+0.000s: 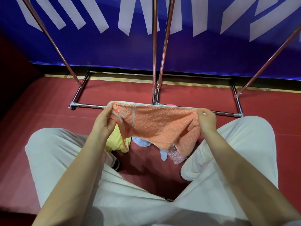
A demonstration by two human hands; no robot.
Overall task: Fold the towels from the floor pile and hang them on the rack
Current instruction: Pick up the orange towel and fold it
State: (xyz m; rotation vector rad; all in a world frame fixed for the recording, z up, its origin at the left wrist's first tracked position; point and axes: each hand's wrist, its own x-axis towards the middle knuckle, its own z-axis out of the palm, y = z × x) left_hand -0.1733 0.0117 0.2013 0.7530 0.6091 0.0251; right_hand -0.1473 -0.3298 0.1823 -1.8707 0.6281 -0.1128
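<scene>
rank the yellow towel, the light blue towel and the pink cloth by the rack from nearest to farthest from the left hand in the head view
1. yellow towel, just under the left hand
2. light blue towel, lower right of it
3. pink cloth, beyond the orange towel, by the rack

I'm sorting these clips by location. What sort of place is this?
Probably a staged indoor spot, not a home: a red floor, a blue banner with big white lettering along the wall, and a bare metal rack before it.
</scene>
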